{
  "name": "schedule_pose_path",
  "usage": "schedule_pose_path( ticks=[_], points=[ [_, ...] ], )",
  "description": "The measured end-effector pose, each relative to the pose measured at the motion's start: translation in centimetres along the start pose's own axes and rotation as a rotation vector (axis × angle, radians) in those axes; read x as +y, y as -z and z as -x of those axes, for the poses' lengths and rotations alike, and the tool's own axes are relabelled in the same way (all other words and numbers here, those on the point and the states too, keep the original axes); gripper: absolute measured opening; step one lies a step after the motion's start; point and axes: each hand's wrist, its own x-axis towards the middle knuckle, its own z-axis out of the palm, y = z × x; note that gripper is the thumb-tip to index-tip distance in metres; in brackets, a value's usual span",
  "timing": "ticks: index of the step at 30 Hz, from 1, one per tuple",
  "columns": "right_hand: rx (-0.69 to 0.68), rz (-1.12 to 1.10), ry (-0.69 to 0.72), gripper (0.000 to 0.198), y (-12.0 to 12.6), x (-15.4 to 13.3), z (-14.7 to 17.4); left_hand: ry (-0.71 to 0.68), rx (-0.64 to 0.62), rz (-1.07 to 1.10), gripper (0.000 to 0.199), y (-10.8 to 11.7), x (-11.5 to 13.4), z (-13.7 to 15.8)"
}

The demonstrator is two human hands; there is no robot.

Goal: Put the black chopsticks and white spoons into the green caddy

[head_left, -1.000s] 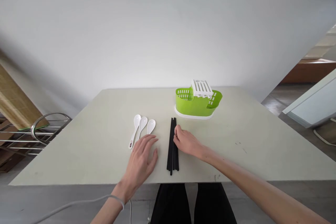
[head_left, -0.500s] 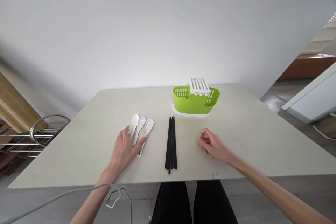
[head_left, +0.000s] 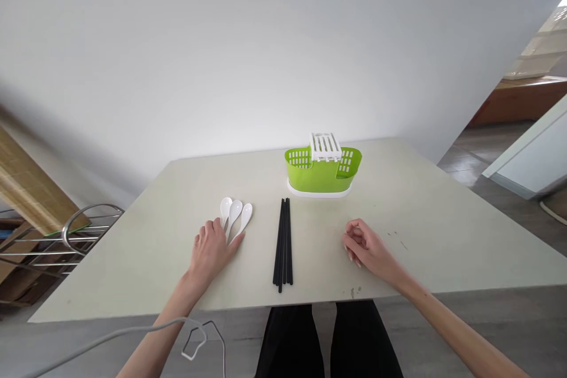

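My left hand [head_left: 213, 249] is down on the table around the handles of three white spoons [head_left: 235, 209]. Its thumb presses at the right side of the handles and its fingers curl at the left; the handle ends are hidden beneath the hand. The spoon bowls fan out beyond my fingertips, facing up. To the right of them lies a bundle of black chopsticks [head_left: 282, 243], pointing away from me. My right hand [head_left: 364, 249] rests on the table with loosely curled fingers, and nothing shows in it.
A green utensil basket [head_left: 321, 181] with a white slatted top piece [head_left: 325, 146] and white base stands near the wall. A grey cable [head_left: 119, 333] hangs by my left forearm. Left of the table [head_left: 146, 271] is a metal rack [head_left: 66, 236].
My left hand has closed in on the spoons, and the rightmost spoon has come nearer the other two. My right hand stays curled on the table. The view has shifted slightly.
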Motion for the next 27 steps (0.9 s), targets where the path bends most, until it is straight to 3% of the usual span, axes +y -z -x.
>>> schedule_pose_path(
  ticks=[10, 19, 23, 27],
  points=[
    [0.002, -0.016, 0.006, 0.035, -0.2, 0.3, 0.0, 0.058, -0.163, -0.079, 0.04, 0.8, -0.1, -1.5],
    [0.009, -0.006, 0.048, 0.032, -0.3, -0.1, 0.1, 0.013, -0.127, 0.014, 0.037, 0.2, -0.2, -1.4],
    [-0.005, -0.007, 0.051, 0.033, -0.5, -0.9, 0.0, -0.02, -0.063, 0.185, 0.03, 1.8, 2.6, -0.2],
    [-0.037, -0.052, 0.037, 0.035, -2.0, -3.4, -0.3, -0.161, -0.075, 0.469, 0.027, 3.5, 8.2, 1.0]
  ],
)
